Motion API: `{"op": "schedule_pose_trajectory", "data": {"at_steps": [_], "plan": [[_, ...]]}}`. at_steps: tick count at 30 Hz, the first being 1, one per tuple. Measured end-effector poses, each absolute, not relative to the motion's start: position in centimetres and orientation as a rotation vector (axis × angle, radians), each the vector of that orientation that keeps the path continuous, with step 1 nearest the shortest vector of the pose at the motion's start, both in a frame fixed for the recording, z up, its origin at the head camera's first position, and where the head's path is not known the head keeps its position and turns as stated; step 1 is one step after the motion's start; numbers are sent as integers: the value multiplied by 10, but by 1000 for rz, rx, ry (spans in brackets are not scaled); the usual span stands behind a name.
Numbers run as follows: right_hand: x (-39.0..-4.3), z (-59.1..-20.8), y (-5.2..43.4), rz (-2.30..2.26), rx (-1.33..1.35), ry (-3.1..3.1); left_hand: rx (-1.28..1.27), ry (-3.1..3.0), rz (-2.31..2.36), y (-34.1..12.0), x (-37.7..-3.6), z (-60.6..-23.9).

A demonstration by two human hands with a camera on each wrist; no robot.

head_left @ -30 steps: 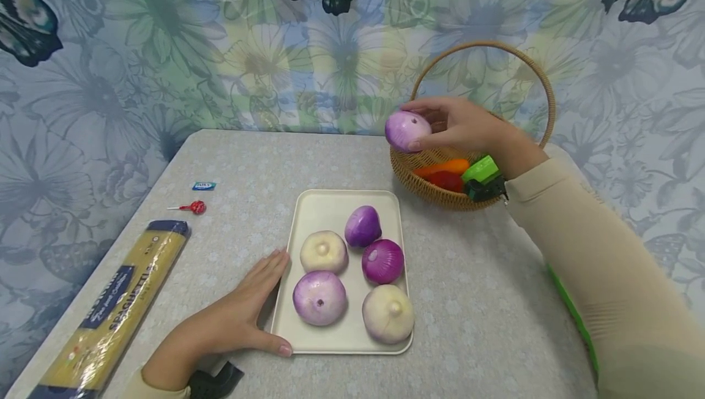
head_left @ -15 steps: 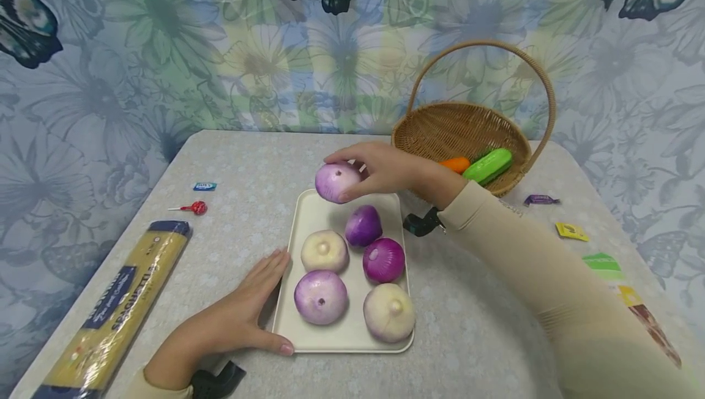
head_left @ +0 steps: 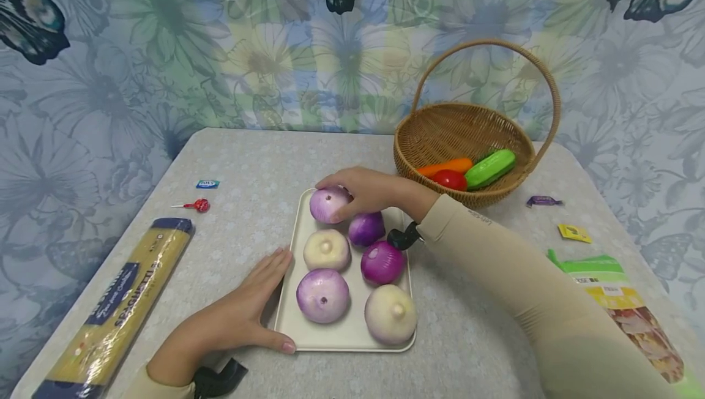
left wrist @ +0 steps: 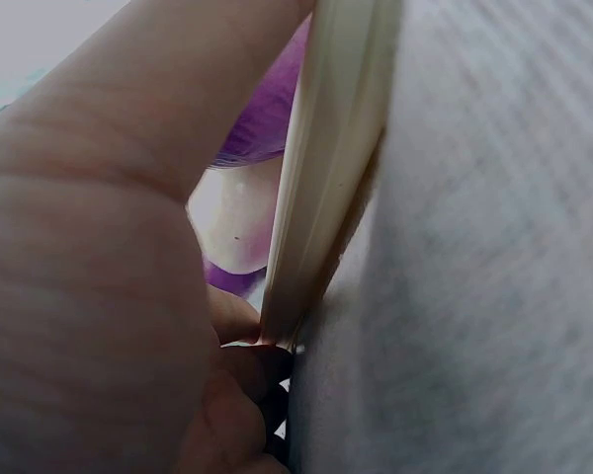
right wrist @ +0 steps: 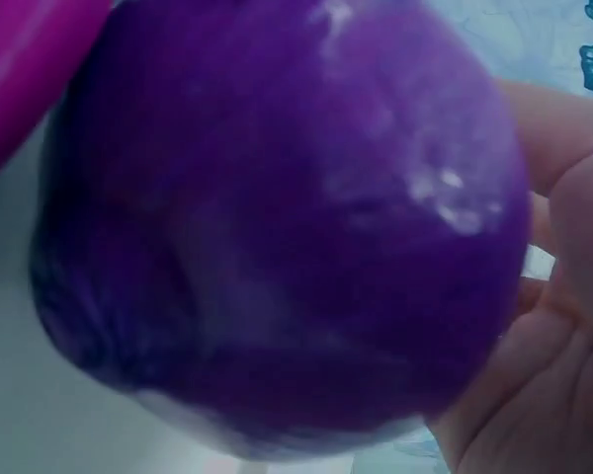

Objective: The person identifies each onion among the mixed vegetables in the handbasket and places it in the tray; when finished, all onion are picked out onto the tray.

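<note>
On a cream tray [head_left: 330, 339] lie several round onions, some white, some purple. My right hand [head_left: 366, 191] grips a pale purple onion [head_left: 325, 204] at the tray's far left corner. Beside it sits a dark purple onion [head_left: 366, 229], which fills the right wrist view and partly hides the right hand [right wrist: 563, 267]. A magenta onion [head_left: 382, 262] lies nearer. My left hand [head_left: 237, 313] rests against the tray's left side, fingers extended and thumb at the near corner. In the left wrist view this hand [left wrist: 89, 257] touches the tray's rim [left wrist: 331, 148].
Behind to the right stands a wicker basket [head_left: 457, 123] with a carrot [head_left: 448, 167], a tomato [head_left: 448, 179] and a green cucumber-like vegetable [head_left: 490, 168]. At left lie a spaghetti pack [head_left: 121, 307], a lollipop [head_left: 201, 205] and a small blue sweet [head_left: 207, 184]. Another food packet [head_left: 633, 313] lies right.
My right hand has carried the pale purple onion from above the basket leftward and down to the tray's far left corner. The left hand has stayed at the tray's side.
</note>
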State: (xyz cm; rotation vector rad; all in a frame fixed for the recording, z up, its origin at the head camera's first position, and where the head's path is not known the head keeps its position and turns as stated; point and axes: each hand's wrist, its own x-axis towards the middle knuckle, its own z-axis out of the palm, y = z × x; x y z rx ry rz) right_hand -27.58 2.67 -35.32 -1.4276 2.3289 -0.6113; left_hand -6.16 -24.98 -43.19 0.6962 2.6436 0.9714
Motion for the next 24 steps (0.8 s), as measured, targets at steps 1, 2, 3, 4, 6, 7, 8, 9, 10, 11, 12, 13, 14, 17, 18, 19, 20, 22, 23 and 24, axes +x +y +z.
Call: {"op": "schedule_pose_trajectory", "data": {"at_steps": [1, 2, 3, 4, 6, 7, 8, 9, 10, 11, 12, 13, 14, 17, 18, 19, 20, 22, 23, 24], "plan": [[-275, -355, 26, -590, -1433, 2325, 695, 2643, 972, -250, -62, -432], [-275, -356, 26, -571, -1438, 2321, 695, 2643, 972, -250, -62, -432], [-275, -358, 25, -558, -1437, 2314, 695, 2642, 972, -250, -62, -432], [-275, -359, 25, -548, -1436, 2309, 694, 2641, 972, -250, -62, -432], [-274, -359, 26, -538, -1435, 2298, 696, 2643, 970, -251, -62, -433], [-274, -358, 27, -528, -1432, 2299, 699, 2644, 968, -251, -63, -433], [-273, -357, 29, -516, -1425, 2306, 704, 2645, 969, -251, -63, -433], [-272, -354, 31, -509, -1415, 2312, 709, 2647, 969, -252, -63, -434], [-271, -350, 33, -500, -1410, 2321, 713, 2647, 969, -252, -63, -434], [-269, -346, 36, -497, -1411, 2329, 716, 2647, 969, -252, -63, -434], [-267, -341, 40, -500, -1413, 2339, 719, 2644, 972, -253, -62, -434], [-265, -335, 43, -506, -1419, 2352, 718, 2642, 974, -253, -62, -434], [-262, -329, 48, -532, -1429, 2358, 714, 2637, 981, -254, -62, -434], [-253, -311, 66, -618, -1471, 2375, 684, 2600, 1029, -255, -62, -434], [-250, -305, 73, -646, -1482, 2385, 671, 2583, 1057, -256, -62, -434], [-247, -300, 81, -666, -1490, 2402, 650, 2561, 1093, -257, -62, -433], [-245, -294, 89, -678, -1504, 2423, 632, 2539, 1129, -258, -63, -431], [-243, -285, 106, -679, -1531, 2484, 606, 2509, 1178, -262, -65, -427], [-243, -280, 115, -677, -1537, 2525, 598, 2503, 1195, -265, -66, -423], [-243, -276, 125, -679, -1540, 2565, 599, 2509, 1203, -268, -68, -419]]}}
